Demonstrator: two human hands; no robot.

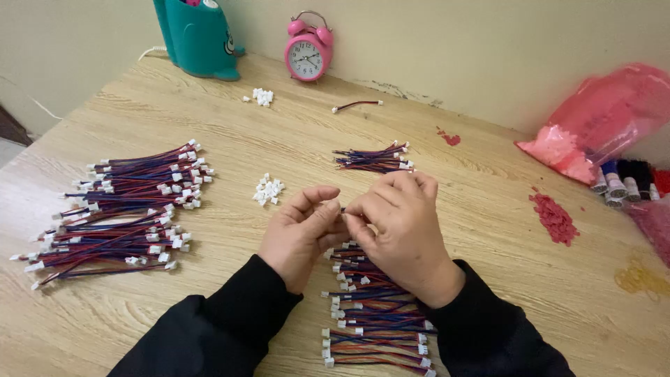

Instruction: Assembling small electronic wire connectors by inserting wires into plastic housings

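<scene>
Both hands meet above the worktop (488, 230): the left hand (301, 234) and the right hand (401, 223) pinch one small piece between their fingertips, likely a wire end and a white connector being joined, though fingers hide it. A row of red-and-blue wire leads (373, 324) lies just beneath, loose white connectors (268, 189) just beyond. Seating it squarely seems the need.

1. The wire pile (373, 314) under my hands: short red-and-blue leads with white plug ends, lying crosswise in a near-centre row on the table.
2. One small piece, mostly hidden, sits pinched between my fingertips (343, 209).
</scene>
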